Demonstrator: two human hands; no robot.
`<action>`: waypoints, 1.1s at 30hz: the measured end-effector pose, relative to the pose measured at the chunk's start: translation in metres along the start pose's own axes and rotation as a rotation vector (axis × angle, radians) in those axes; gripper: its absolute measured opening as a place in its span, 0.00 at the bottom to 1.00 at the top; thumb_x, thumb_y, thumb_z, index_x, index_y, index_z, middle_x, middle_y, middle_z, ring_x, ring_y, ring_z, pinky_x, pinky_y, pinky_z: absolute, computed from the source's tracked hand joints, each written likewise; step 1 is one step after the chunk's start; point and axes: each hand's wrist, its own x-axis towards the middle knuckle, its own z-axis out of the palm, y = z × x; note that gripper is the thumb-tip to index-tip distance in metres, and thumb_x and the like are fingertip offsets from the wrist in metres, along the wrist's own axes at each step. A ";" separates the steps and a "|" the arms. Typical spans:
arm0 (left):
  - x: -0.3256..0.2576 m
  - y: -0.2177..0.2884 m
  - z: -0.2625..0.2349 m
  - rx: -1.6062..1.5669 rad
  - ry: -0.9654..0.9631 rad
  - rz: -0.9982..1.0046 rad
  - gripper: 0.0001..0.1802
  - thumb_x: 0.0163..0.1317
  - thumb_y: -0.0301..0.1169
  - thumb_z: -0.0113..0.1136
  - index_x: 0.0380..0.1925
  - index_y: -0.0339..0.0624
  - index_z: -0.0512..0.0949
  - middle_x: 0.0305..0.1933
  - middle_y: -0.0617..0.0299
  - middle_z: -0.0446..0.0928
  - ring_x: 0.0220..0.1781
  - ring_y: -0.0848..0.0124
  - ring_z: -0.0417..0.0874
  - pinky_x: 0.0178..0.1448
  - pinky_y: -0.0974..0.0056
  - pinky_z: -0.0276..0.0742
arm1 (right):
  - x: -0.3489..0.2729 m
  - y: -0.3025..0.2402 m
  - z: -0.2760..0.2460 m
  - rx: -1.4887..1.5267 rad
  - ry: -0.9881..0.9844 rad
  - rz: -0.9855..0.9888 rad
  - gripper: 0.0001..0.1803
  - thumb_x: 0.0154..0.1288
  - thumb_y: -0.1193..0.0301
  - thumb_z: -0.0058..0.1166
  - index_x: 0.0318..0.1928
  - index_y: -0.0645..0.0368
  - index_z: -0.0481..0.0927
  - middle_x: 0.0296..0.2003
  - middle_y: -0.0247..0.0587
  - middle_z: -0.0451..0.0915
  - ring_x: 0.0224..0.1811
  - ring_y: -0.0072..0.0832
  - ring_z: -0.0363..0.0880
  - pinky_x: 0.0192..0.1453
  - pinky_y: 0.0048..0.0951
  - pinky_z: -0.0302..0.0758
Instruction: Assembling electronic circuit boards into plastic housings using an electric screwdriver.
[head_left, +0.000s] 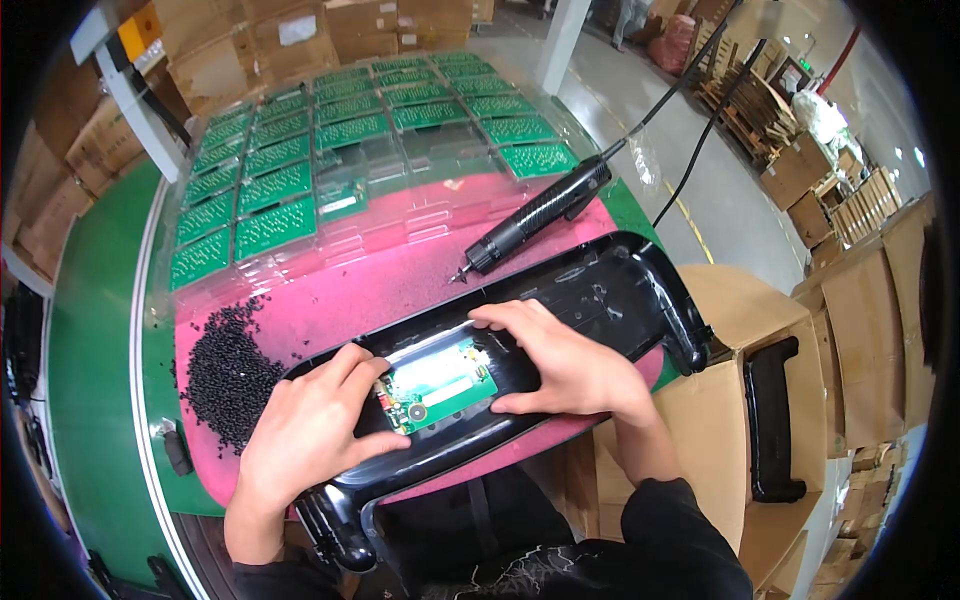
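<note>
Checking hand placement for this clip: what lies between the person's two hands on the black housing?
In the head view, a small green circuit board sits in the black housing, between the left hand and right hand.

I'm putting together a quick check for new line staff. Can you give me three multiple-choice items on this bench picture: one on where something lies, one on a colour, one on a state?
1. Where does the pile of small black screws lie?
A. On the pink mat, to the person's left of the black plastic housing
B. Inside the cardboard box
C. On top of the clear tray

2. What colour is the small circuit board in the black plastic housing?
A. Red
B. Green
C. Blue

3. What state is the electric screwdriver in?
A. Gripped in the right hand
B. Standing upright
C. Lying unheld on the pink mat

Answers: 1 A, the pile sits on the mat's left part. 2 B, it matches the green boards in the clear tray. 3 C, the left hand and the right hand both rest on the housing by the board.
</note>
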 end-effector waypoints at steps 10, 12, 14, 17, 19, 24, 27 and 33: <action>-0.036 -0.063 -0.012 0.192 0.138 -0.385 0.21 0.46 0.20 0.69 0.43 0.38 0.79 0.44 0.53 0.77 0.49 0.53 0.80 0.53 0.53 0.78 | 0.036 0.064 -0.106 -0.520 0.345 0.587 0.36 0.66 0.53 0.58 0.71 0.49 0.63 0.51 0.56 0.77 0.58 0.45 0.73 0.63 0.47 0.64; -0.033 -0.066 -0.011 0.155 0.132 -0.400 0.23 0.43 0.19 0.69 0.44 0.39 0.80 0.44 0.53 0.78 0.52 0.53 0.79 0.57 0.53 0.77 | 0.046 0.083 -0.111 0.001 0.328 0.401 0.32 0.64 0.57 0.61 0.65 0.55 0.68 0.46 0.53 0.79 0.49 0.40 0.79 0.55 0.40 0.73; -0.031 -0.067 -0.010 0.163 0.102 -0.420 0.21 0.42 0.18 0.69 0.41 0.39 0.81 0.43 0.52 0.79 0.52 0.53 0.80 0.55 0.53 0.78 | 0.056 0.074 -0.100 -0.247 0.396 0.408 0.28 0.62 0.62 0.64 0.59 0.59 0.70 0.42 0.50 0.79 0.41 0.36 0.80 0.49 0.35 0.76; -0.027 -0.070 -0.007 0.119 0.136 -0.408 0.16 0.41 0.17 0.68 0.34 0.35 0.82 0.39 0.49 0.80 0.45 0.51 0.82 0.50 0.52 0.78 | 0.073 0.067 -0.080 -0.199 0.683 0.197 0.31 0.59 0.71 0.63 0.61 0.57 0.65 0.45 0.50 0.76 0.51 0.36 0.77 0.51 0.35 0.77; -0.028 -0.075 -0.005 0.109 0.153 -0.427 0.13 0.41 0.16 0.68 0.32 0.34 0.82 0.37 0.48 0.81 0.42 0.50 0.83 0.47 0.52 0.79 | 0.092 0.041 -0.049 0.177 0.872 -0.028 0.38 0.59 0.77 0.63 0.66 0.56 0.57 0.49 0.48 0.74 0.53 0.34 0.76 0.54 0.35 0.78; -0.026 -0.082 -0.006 -0.015 0.149 -0.464 0.08 0.44 0.16 0.65 0.28 0.33 0.82 0.31 0.45 0.81 0.37 0.49 0.84 0.42 0.52 0.78 | 0.116 0.014 -0.018 0.556 0.481 -0.068 0.28 0.64 0.74 0.62 0.61 0.62 0.66 0.39 0.38 0.79 0.46 0.27 0.81 0.51 0.30 0.79; -0.025 -0.084 -0.005 0.005 0.214 -0.462 0.08 0.46 0.16 0.64 0.29 0.32 0.82 0.34 0.44 0.81 0.35 0.49 0.83 0.42 0.53 0.79 | 0.112 -0.006 -0.010 0.784 0.444 0.121 0.20 0.65 0.71 0.61 0.55 0.63 0.73 0.32 0.35 0.79 0.40 0.25 0.80 0.48 0.29 0.76; -0.008 -0.046 -0.018 -0.313 0.546 -0.237 0.08 0.49 0.17 0.67 0.31 0.33 0.83 0.34 0.51 0.82 0.34 0.61 0.85 0.41 0.62 0.79 | 0.088 -0.034 -0.008 1.179 0.480 -0.255 0.13 0.70 0.65 0.50 0.51 0.55 0.71 0.27 0.32 0.69 0.32 0.25 0.71 0.52 0.40 0.73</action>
